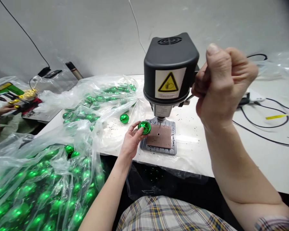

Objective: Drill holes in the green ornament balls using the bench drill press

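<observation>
My left hand (132,139) pinches a shiny green ball (144,127) at the left edge of the small drill press's base plate (160,136). The ball sits just left of the drill bit (159,123). The black drill press head (170,69) carries a yellow warning label. My right hand (220,85) is raised and closed in a fist around the press's feed lever (190,96), of which only a short metal stub shows.
A clear bag of green balls (38,192) lies at lower left and another bag (98,99) sits on the white table, with one loose green ball (124,118). Black cables (262,123) run at right. Another person's hand (2,109) is at far left.
</observation>
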`<state>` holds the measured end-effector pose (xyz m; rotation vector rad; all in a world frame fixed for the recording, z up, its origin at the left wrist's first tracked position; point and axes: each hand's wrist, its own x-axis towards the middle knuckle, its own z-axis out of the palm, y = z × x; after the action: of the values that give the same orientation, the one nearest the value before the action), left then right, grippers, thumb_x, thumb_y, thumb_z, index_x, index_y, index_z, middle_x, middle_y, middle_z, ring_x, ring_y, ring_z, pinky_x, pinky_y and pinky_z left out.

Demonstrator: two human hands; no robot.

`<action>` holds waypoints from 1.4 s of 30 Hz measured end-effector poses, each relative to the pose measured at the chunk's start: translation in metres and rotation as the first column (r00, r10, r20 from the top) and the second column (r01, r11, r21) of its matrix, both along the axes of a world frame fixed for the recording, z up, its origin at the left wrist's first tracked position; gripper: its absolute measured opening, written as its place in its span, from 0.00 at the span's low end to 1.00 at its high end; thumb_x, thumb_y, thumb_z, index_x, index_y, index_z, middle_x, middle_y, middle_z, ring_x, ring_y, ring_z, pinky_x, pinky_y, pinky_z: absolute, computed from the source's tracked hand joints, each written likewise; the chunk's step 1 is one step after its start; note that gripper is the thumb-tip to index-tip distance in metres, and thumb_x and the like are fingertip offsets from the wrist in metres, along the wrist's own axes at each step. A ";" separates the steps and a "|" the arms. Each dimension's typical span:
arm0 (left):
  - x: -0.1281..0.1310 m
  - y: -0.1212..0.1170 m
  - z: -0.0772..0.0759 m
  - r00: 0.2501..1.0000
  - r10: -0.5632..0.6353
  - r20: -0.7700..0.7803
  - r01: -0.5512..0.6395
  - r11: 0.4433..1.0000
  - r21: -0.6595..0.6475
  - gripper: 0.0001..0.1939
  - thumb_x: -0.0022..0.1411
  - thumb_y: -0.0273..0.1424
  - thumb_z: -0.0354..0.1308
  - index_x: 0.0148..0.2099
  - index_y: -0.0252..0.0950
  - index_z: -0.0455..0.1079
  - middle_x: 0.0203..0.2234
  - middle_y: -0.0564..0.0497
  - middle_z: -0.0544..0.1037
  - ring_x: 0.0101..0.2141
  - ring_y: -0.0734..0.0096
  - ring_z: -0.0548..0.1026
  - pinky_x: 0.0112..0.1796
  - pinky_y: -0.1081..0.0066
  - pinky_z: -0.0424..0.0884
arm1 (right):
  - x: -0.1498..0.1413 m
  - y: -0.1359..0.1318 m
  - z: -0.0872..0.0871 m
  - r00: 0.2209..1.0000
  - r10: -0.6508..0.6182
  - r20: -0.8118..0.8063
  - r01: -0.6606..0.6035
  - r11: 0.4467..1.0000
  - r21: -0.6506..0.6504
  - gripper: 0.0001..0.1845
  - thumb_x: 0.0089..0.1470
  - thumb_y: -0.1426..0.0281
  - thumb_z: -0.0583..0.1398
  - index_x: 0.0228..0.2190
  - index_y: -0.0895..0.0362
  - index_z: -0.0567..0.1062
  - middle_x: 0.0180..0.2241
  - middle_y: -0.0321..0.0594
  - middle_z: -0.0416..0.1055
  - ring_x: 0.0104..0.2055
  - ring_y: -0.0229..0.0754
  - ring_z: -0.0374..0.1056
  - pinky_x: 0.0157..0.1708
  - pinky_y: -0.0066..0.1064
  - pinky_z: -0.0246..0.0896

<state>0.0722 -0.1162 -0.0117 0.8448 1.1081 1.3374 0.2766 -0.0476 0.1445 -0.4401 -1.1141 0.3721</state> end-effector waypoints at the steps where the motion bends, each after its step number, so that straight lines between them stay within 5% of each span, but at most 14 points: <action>1: 0.006 0.002 -0.006 0.998 0.023 -0.064 -0.021 0.999 0.034 0.31 0.54 0.43 0.70 0.56 0.39 0.66 0.43 0.47 0.80 0.42 0.64 0.80 0.48 0.60 0.75 | 0.000 -0.001 0.000 1.000 0.004 0.010 -0.004 1.000 -0.010 0.26 0.58 0.65 0.63 0.17 0.56 0.56 0.14 0.28 0.53 0.14 0.26 0.47 0.12 0.24 0.40; 6: 0.022 0.013 -0.024 0.962 0.044 -0.270 -0.024 0.997 0.074 0.29 0.54 0.41 0.69 0.55 0.37 0.69 0.42 0.47 0.80 0.42 0.66 0.78 0.45 0.66 0.72 | 0.000 -0.005 0.002 0.997 -0.025 0.066 0.030 0.996 -0.079 0.28 0.59 0.60 0.62 0.19 0.54 0.52 0.15 0.28 0.50 0.15 0.28 0.45 0.13 0.27 0.40; 17: 0.034 0.014 -0.034 0.846 0.031 -0.533 0.055 0.988 0.144 0.25 0.55 0.38 0.69 0.54 0.39 0.73 0.47 0.43 0.78 0.51 0.57 0.75 0.51 0.60 0.70 | 0.003 0.005 -0.006 0.977 -0.137 0.166 0.146 0.988 -0.044 0.28 0.61 0.54 0.58 0.20 0.54 0.50 0.17 0.29 0.48 0.18 0.29 0.44 0.16 0.28 0.44; 22: 0.040 0.012 -0.039 0.735 0.114 -0.668 0.151 0.934 0.325 0.25 0.52 0.36 0.71 0.53 0.42 0.74 0.47 0.44 0.78 0.53 0.52 0.72 0.55 0.54 0.67 | 0.001 0.001 -0.003 0.987 -0.107 0.123 0.113 0.992 -0.048 0.28 0.61 0.58 0.59 0.20 0.54 0.50 0.16 0.29 0.49 0.17 0.29 0.45 0.16 0.29 0.44; 31: 0.043 0.014 -0.048 0.858 -0.022 -0.514 0.186 0.944 0.271 0.27 0.54 0.36 0.70 0.55 0.40 0.69 0.51 0.45 0.77 0.53 0.58 0.75 0.56 0.58 0.70 | -0.004 -0.024 -0.008 0.976 -0.172 0.135 0.180 0.982 -0.056 0.27 0.61 0.65 0.59 0.18 0.54 0.51 0.16 0.31 0.49 0.17 0.30 0.47 0.16 0.29 0.44; 42: 0.043 0.013 -0.045 0.876 -0.040 -0.481 0.197 0.940 0.280 0.27 0.55 0.35 0.70 0.55 0.38 0.69 0.51 0.44 0.77 0.54 0.58 0.75 0.57 0.57 0.70 | -0.007 -0.037 -0.029 0.980 -0.168 0.108 0.155 0.981 0.118 0.30 0.59 0.69 0.60 0.15 0.56 0.47 0.14 0.31 0.44 0.15 0.30 0.47 0.16 0.31 0.40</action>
<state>0.1151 -0.1031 -0.0564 1.5202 1.1933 1.2573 0.2698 -0.0844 0.1157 -0.4571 -1.1978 0.1429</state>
